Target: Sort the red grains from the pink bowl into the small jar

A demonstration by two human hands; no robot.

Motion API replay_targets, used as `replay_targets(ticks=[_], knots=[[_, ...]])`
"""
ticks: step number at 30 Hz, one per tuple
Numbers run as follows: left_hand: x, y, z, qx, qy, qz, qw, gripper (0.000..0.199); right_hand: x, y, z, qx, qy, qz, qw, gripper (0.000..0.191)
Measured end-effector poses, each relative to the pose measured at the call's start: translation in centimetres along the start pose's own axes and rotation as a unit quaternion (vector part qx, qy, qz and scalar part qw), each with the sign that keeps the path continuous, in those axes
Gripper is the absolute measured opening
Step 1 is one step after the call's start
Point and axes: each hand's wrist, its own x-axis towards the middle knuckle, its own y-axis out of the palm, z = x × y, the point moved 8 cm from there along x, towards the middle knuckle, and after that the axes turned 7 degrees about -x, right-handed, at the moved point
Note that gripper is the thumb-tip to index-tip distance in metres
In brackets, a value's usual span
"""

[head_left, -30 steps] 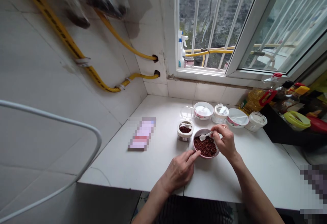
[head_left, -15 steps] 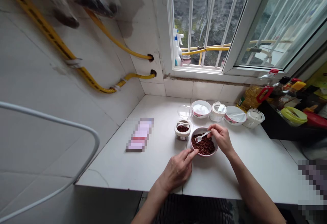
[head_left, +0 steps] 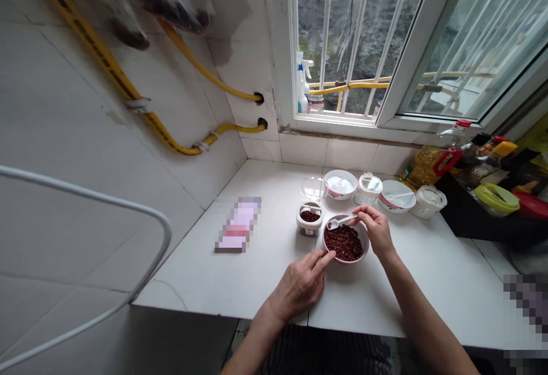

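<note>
White plastic shows between the fingertips of our right hand (head_left: 357,218), where we have the thumb and fingers clamped on the handle of a small spoon (head_left: 347,219). Its scoop sits over the far left part of the pink-rimmed bowl (head_left: 367,248), with a little dark red in it. Coarse dark red flakes (head_left: 343,242) lie in that bowl, which rests on the white tabletop (head_left: 265,283) in front of us. Our left hand (head_left: 302,283) touches the bowl's near left rim with an extended finger; we cannot tell whether its thumb and fingers meet around anything.

Just beyond the bowl, to its left, stands an open jar (head_left: 309,230) with more dark red stuff inside and its clear lid (head_left: 314,188) tipped back. Farther back we have a row: a bowl of white grains (head_left: 341,196), a clear-lidded jar (head_left: 368,197), a flowered bowl (head_left: 397,208) with a white utensil in it, and a pale jar (head_left: 427,209). An oil bottle (head_left: 422,165) with a red handle stands behind them at the right. Well to the left of our hands lies a pinkish, pixelated flat object (head_left: 238,226), too blurred for us to name.
</note>
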Motion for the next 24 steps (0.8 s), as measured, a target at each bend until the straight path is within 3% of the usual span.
replay_targets(ticks=[3,6,10,12,15,19,24], knots=[[0.0,0.0,0.0,-0.003,0.002,-0.001,1.000,0.060,-0.2,0.9,1.4,0.004,-0.055,-0.012,0.998,0.018],[0.0,-0.1,-0.1,-0.002,0.007,-0.003,1.000,0.061,-1.0,2.3,3.4,-0.062,-0.158,-0.024,0.985,0.015],[0.1,-0.2,-0.2,-0.001,0.009,0.000,1.000,0.064,-2.9,5.1,6.2,-0.233,-0.361,0.005,0.903,0.018],[0.1,-0.2,-0.2,-0.001,0.009,0.002,1.000,0.065,-3.6,5.4,6.9,-0.258,-0.414,0.006,0.873,0.021],[0.1,-0.2,-0.1,0.000,0.006,0.000,1.000,0.060,-3.2,3.6,7.0,-0.235,-0.386,-0.036,0.891,0.018],[0.0,-0.2,-0.1,-0.001,0.004,0.000,1.000,0.058,-2.0,0.2,4.9,-0.202,-0.257,-0.080,0.942,0.015],[0.0,0.0,0.0,0.000,-0.001,0.003,1.000,0.061,-1.4,-0.9,2.7,-0.231,-0.215,-0.069,0.946,0.015]])
